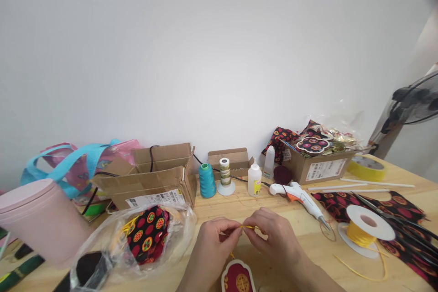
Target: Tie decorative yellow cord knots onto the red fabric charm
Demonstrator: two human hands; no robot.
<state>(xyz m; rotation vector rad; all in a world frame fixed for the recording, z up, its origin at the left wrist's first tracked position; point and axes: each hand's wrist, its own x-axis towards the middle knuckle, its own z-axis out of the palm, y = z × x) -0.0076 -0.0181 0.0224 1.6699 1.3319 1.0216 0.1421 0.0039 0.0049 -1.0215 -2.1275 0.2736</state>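
My left hand (214, 246) and my right hand (275, 235) meet over the wooden table (239, 207), both pinching a thin yellow cord (249, 227) between thumb and fingertips. The cord runs down to a small red ornament with a gold emblem (238, 278) lying at the bottom edge between my wrists. A white spool of the same yellow cord (366, 230) sits to the right, with a loose strand trailing toward the front.
A white glue gun (301, 196) lies behind my hands. Beyond it stand a teal thread cone (207, 180), a glue bottle (254, 179) and cardboard boxes (153, 175). A plastic bag of patterned fabric (147, 232) and a pink container (37, 219) are left; patterned cloth (400, 223) and yellow tape (367, 167) right.
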